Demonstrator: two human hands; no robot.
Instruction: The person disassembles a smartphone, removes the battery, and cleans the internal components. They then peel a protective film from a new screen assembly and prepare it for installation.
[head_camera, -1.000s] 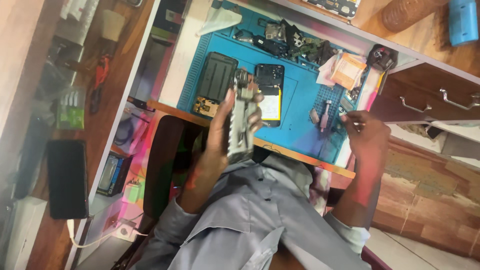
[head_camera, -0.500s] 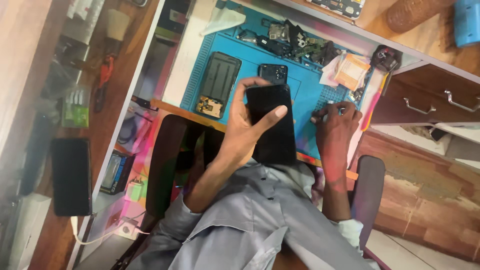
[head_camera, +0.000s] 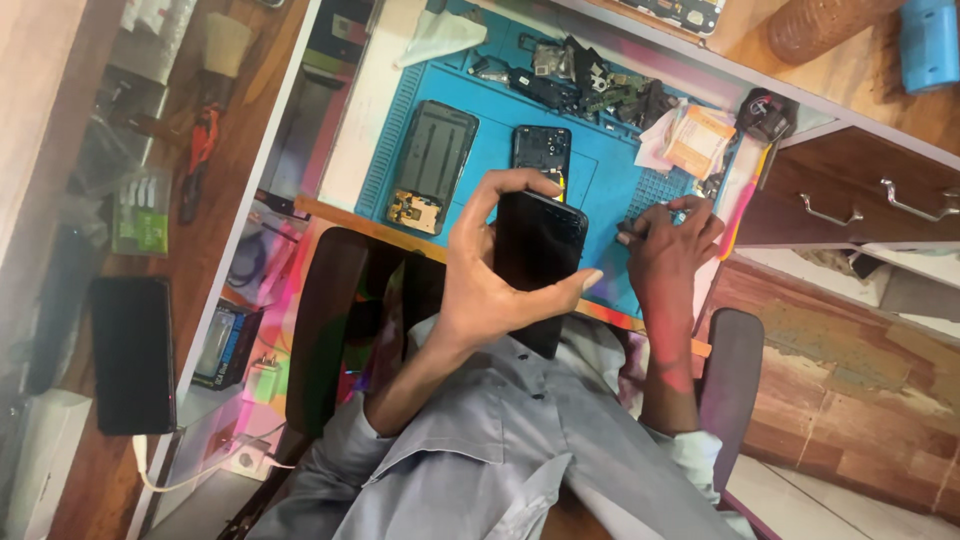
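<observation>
In the head view, your left hand has turned the phone: a second ago you held it showing a pale, parts-covered inner face, and now its dark, glossy, flat side faces up. It looks whole on this side, a plain black slab with rounded corners, so the check has moved from the inside to the outer face. Your left hand is clamped on it, thumb on one long edge and fingers curled over the top, and holds it above the near edge of the blue mat on the worktop. Your right hand has shifted along the mat and now pinches a thin tool, fingers closed on it. An opened phone shell lies flat on the mat.
</observation>
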